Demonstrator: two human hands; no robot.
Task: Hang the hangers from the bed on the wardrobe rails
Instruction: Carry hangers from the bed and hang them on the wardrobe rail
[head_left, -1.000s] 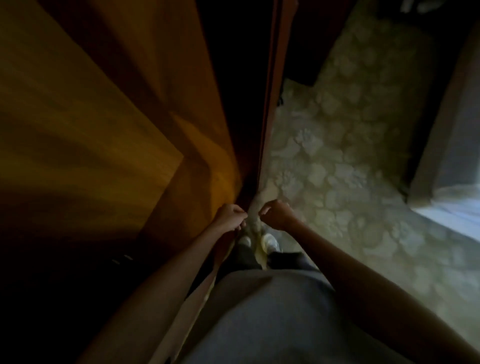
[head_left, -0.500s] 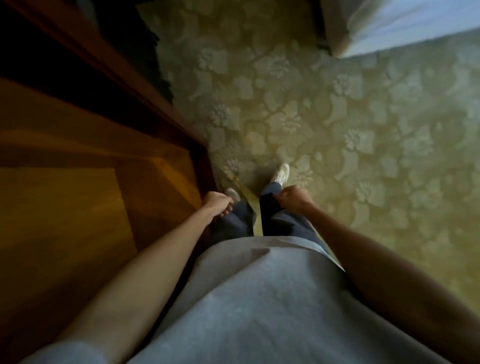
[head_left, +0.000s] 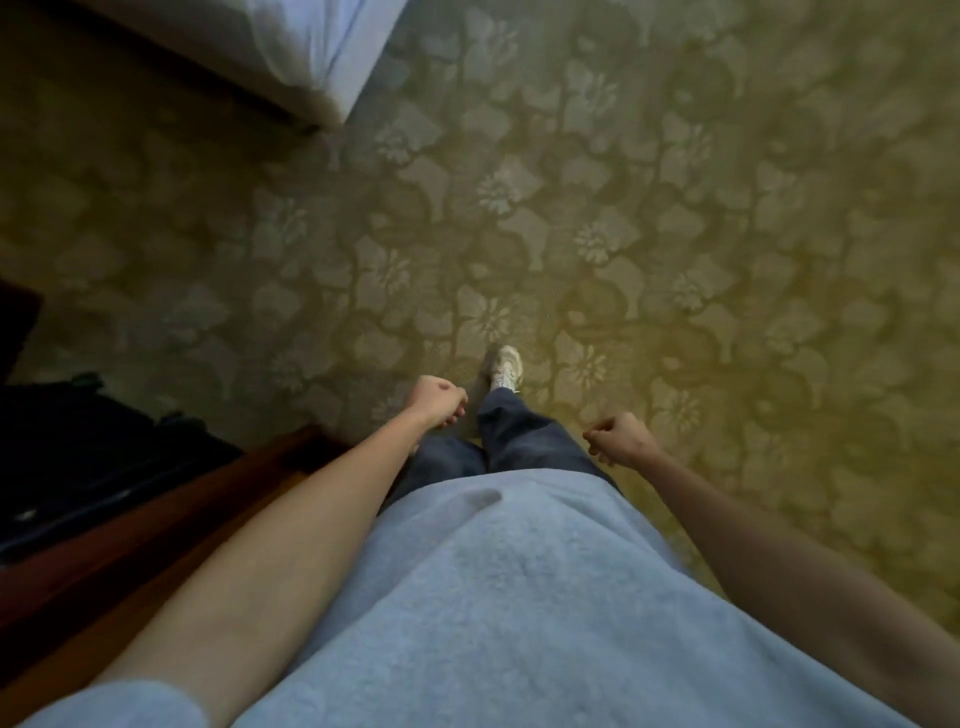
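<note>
Hands swing empty, fingers loosely curled: left hand (head_left: 435, 401), right hand (head_left: 621, 440), both nearer than the bed (head_left: 322, 47), whose corner lies beyond, likely the walker's goal. Hangers out of view.

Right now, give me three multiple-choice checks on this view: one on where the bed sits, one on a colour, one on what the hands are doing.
1. Where is the bed?
A. upper left
B. lower right
C. centre

2. What colour is the shoe?
A. black
B. white
C. red

3. What do the left hand and right hand hold?
A. a hanger each
B. one hanger between them
C. nothing

Answers: 1 A, its corner shows at the top left above the carpet. 2 B, the shoe is pale white against the carpet. 3 C, both hands are loosely curled with no hanger in sight.
</note>
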